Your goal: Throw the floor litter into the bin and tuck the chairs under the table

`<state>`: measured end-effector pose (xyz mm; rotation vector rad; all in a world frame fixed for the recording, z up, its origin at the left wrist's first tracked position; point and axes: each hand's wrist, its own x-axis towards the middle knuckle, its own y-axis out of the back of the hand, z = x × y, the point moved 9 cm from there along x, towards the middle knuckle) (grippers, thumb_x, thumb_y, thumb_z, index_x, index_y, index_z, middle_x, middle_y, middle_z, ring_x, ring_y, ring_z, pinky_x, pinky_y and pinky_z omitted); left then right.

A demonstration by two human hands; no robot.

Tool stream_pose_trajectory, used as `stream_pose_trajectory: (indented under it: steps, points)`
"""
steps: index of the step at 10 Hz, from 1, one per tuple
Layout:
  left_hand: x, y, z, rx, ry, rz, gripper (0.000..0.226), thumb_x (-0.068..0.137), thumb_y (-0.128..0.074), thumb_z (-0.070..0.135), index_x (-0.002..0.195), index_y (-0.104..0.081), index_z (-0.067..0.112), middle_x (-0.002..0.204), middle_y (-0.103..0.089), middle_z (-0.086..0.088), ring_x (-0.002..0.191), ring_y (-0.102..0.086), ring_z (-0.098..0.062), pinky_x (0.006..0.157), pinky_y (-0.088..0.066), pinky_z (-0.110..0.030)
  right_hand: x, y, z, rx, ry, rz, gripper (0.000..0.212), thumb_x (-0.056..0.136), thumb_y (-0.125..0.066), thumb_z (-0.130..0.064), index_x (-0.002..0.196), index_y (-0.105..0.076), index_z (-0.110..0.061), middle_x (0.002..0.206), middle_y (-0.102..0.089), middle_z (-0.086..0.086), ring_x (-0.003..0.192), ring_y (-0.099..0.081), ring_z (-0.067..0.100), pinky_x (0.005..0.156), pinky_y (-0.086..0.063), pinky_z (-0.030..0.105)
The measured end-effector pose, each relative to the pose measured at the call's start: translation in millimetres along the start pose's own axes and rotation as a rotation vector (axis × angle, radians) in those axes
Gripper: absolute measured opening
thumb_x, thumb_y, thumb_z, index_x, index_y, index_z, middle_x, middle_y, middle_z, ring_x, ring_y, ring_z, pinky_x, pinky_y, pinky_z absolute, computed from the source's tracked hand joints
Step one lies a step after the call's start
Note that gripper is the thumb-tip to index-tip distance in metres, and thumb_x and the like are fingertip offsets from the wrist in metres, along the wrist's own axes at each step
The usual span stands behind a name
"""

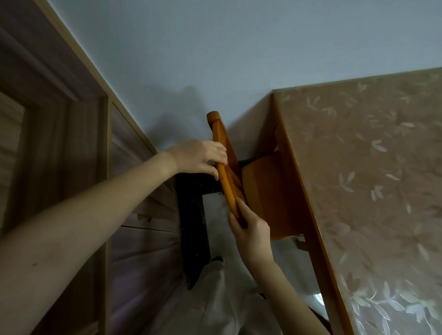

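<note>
An orange-brown wooden chair (266,191) stands at the table's end, its seat partly under the table edge. My left hand (200,158) grips the top rail of the chair back near its upper part. My right hand (250,231) holds the same rail at its lower end. The table (306,195) has a wooden rim and a beige cloth with a pale leaf pattern. No litter or bin is in view.
A pale blue wall (219,54) lies behind the chair. A wooden door and cabinet with drawers (143,214) fill the left side. The floor (213,204) is grey tile with a black border strip. My light trousers and a dark shoe (216,260) show below.
</note>
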<state>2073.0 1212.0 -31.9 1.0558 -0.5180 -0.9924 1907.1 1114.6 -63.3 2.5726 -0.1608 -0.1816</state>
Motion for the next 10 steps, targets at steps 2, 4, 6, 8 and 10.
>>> stream_pose_trajectory:
  steps: [2,4,6,8,10]
  points:
    - [8,1,-9,-0.036,0.028,-0.026,0.041,0.083,-0.071,0.032,0.117,-0.067,0.01,0.128,-0.061,-0.008,0.132,-0.043,-0.022,0.104,-0.028,-0.024,8,-2,2,0.007,-0.025,0.022,0.046,0.096,-0.059,-0.025,0.14,-0.048,-0.018,0.106,-0.063,-0.009,0.085,-0.062,0.005,0.08,-0.054,0.027]
    - [13,1,-12,-0.032,0.028,-0.088,0.044,0.084,-0.07,0.033,0.121,-0.065,0.008,0.131,-0.059,-0.009,0.135,-0.039,-0.023,0.107,-0.03,-0.03,13,-2,2,0.026,-0.06,0.039,0.049,0.095,-0.06,-0.029,0.141,-0.047,-0.02,0.096,-0.064,-0.008,0.072,-0.057,0.0,0.072,-0.053,0.022]
    - [-5,2,2,0.108,0.006,0.038,0.049,0.09,-0.062,0.03,0.132,-0.055,0.006,0.142,-0.049,-0.011,0.139,-0.034,-0.024,0.106,-0.026,-0.027,14,4,2,0.011,-0.047,0.055,0.05,0.091,-0.066,-0.028,0.138,-0.053,-0.015,0.12,-0.065,-0.003,0.105,-0.062,0.007,0.096,-0.051,0.028]
    - [-29,2,20,0.126,0.12,0.218,0.041,0.093,-0.059,0.025,0.13,-0.058,0.006,0.14,-0.051,-0.013,0.133,-0.043,-0.026,0.108,-0.035,-0.037,4,15,-2,-0.022,0.031,0.034,0.044,0.09,-0.068,-0.021,0.131,-0.059,-0.012,0.118,-0.065,-0.003,0.106,-0.06,0.005,0.096,-0.049,0.021]
    - [-61,5,58,0.16,0.294,0.417,0.028,0.094,-0.055,0.015,0.12,-0.063,0.008,0.119,-0.064,-0.009,0.111,-0.057,-0.025,0.092,-0.047,-0.037,-10,44,-13,-0.055,0.209,0.038,0.025,0.091,-0.065,-0.018,0.115,-0.068,-0.014,0.1,-0.067,-0.005,0.089,-0.064,0.005,0.079,-0.056,0.028]
